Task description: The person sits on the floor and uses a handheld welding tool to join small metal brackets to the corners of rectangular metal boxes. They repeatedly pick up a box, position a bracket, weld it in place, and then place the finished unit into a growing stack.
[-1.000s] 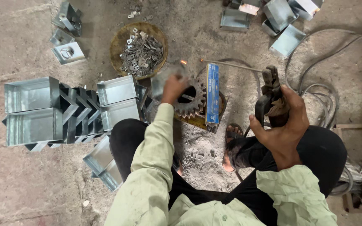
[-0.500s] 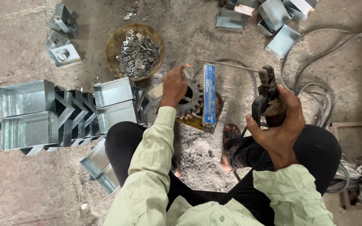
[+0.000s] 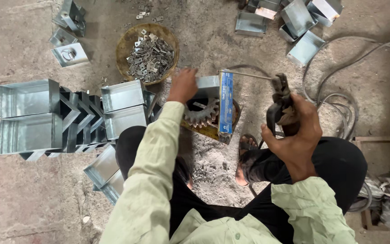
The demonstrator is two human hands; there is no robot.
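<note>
Since a second ago the left hand [image 3: 183, 85] has slid left off the gear [image 3: 201, 113] onto a small metal box [image 3: 207, 86], fingers curled on it. Right hand [image 3: 296, 131] grips the welding holder [image 3: 281, 101], its rod [image 3: 244, 74] pointing at that box. Risk: the bare hand sits near the rod tip, so a burn looks possible. A long blue packet [image 3: 225, 106] lies beside the gear on the floor [image 3: 14, 203].

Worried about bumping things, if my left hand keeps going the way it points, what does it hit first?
Probably the round basket of small metal pieces, just beyond the left hand; depth is unclear from above.
</note>
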